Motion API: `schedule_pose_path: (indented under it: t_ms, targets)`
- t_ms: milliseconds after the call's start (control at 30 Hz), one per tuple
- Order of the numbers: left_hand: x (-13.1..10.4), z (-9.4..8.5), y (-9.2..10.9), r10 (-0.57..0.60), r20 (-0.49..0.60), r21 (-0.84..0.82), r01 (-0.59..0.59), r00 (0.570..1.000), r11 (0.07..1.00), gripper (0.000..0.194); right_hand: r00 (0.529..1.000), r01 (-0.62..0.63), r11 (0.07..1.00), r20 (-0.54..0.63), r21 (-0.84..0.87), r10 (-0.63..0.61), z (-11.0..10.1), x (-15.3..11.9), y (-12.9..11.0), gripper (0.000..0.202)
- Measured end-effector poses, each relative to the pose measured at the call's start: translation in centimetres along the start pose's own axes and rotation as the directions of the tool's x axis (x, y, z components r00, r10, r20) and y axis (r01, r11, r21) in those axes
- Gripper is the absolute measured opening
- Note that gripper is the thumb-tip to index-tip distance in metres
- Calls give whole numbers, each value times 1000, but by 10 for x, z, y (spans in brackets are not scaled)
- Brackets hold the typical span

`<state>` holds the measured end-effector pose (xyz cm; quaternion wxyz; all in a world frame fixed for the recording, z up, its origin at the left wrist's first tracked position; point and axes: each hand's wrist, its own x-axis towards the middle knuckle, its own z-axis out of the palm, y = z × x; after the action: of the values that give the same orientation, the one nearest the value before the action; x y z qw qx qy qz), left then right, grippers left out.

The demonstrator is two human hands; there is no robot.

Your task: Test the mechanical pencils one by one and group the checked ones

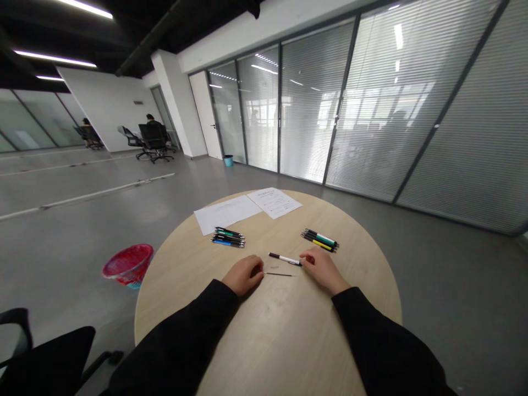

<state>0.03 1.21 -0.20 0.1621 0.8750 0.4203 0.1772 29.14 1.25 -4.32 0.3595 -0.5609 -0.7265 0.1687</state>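
Note:
On the round wooden table, a white pen with a black cap [284,258] lies between my hands. My right hand [322,268] has its curled fingers at the pen's right end. Nearer to me lies a thin dark refill [278,274], its left end at the fingertips of my left hand [245,275], whose fingers are closed. A small pale piece [274,267] sits between pen and refill. Several pens [228,237] are grouped beyond my left hand, and several more [320,241] beyond my right hand.
Two printed sheets [226,213] [275,202] lie at the far side of the table [363,330]. A red basket [128,265] stands on the floor at left, with a black chair [49,357] nearer. A person [150,118] sits far back.

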Motion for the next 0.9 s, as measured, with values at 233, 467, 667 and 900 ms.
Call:
schedule_pose_path:
  t_ms: [233,467,667,900]
  targets:
    - [1,7,10,36,13,16,-36,999,999,8,997,31,996,74,-85,-24,3,-2,-11,14]
    - [3,10,7,58,0,37,-58,998,998,13,997,43,990,62,-133,-35,8,-1,-14,11]
    - [4,12,6,85,18,68,-87,996,994,19,998,42,987,62,-157,-33,9,-2,-17,10]
    - [5,11,8,78,36,152,-83,996,985,24,999,22,986,42,-164,-16,11,-3,-16,3]
